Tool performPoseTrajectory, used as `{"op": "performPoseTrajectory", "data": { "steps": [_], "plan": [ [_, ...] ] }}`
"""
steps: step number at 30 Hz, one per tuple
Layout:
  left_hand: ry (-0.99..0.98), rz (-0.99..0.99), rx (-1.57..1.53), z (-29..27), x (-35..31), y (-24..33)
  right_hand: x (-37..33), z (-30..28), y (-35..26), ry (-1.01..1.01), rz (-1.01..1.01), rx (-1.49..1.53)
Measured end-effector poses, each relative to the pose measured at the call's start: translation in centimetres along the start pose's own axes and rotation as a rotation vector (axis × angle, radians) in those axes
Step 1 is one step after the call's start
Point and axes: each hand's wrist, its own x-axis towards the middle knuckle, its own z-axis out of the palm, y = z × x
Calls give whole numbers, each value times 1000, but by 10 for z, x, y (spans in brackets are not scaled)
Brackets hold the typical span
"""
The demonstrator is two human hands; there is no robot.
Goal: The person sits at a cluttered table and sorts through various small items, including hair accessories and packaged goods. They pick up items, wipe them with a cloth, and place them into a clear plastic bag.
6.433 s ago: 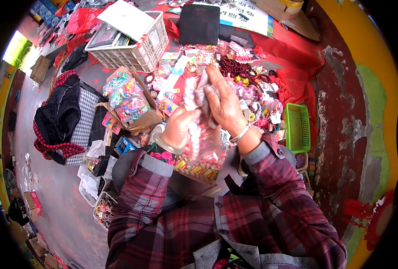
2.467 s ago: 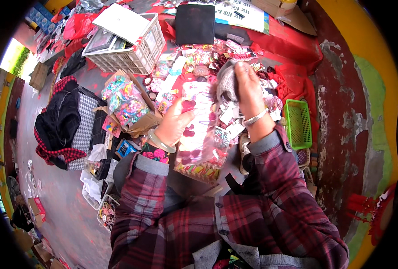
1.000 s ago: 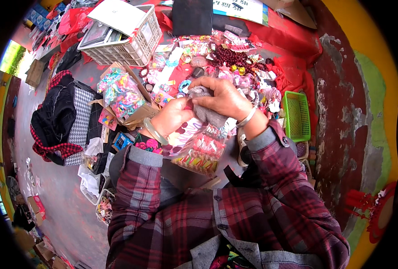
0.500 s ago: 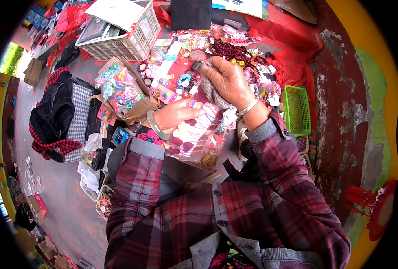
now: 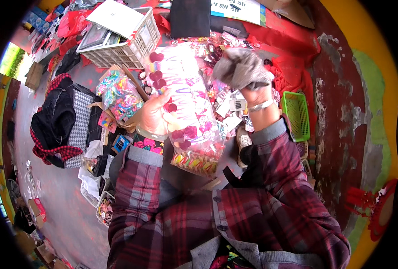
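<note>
My left hand (image 5: 153,114) grips the left edge of a long clear plastic packet (image 5: 190,107) with its thumb on top. Dark red heart-shaped pieces, white strips and pink trinkets show through the film, with yellow ones at the near end. To the right, a crumpled grey cloth (image 5: 241,68) is raised in my right hand (image 5: 257,95), its fingers mostly covered by the fabric. Cloth and packet are apart. Beneath both hands lies a heap of hair ties, beads and small carded trinkets (image 5: 228,105).
An open cardboard box (image 5: 138,85) of colourful bagged items stands left of my left hand. Beyond it is a white plastic crate (image 5: 140,40). A green basket (image 5: 295,114) sits at the right by the wall. Dark clothing (image 5: 53,121) lies farther left; a shoe (image 5: 243,143) is near my knees.
The packet has swung up and spread out lengthwise in my left hand. My right hand has moved right, and the grey cloth now hangs over its fingers.
</note>
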Motion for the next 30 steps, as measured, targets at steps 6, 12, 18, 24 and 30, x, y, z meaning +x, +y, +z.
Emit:
{"op": "performPoseTrajectory", "data": {
  "steps": [6,12,18,24,30],
  "plan": [
    [17,160,150,5,-2,1,-37,69,31,-128,367,240],
    [37,117,156,17,-2,-9,-48,79,36,-76,149,-281],
    [-5,81,180,15,0,-14,-53,85,37,-20,-70,-560],
    [-1,128,144,34,0,-14,-53,84,29,26,128,-265],
    [4,95,211,4,-2,-9,-33,63,9,-46,214,188]
  ]
}}
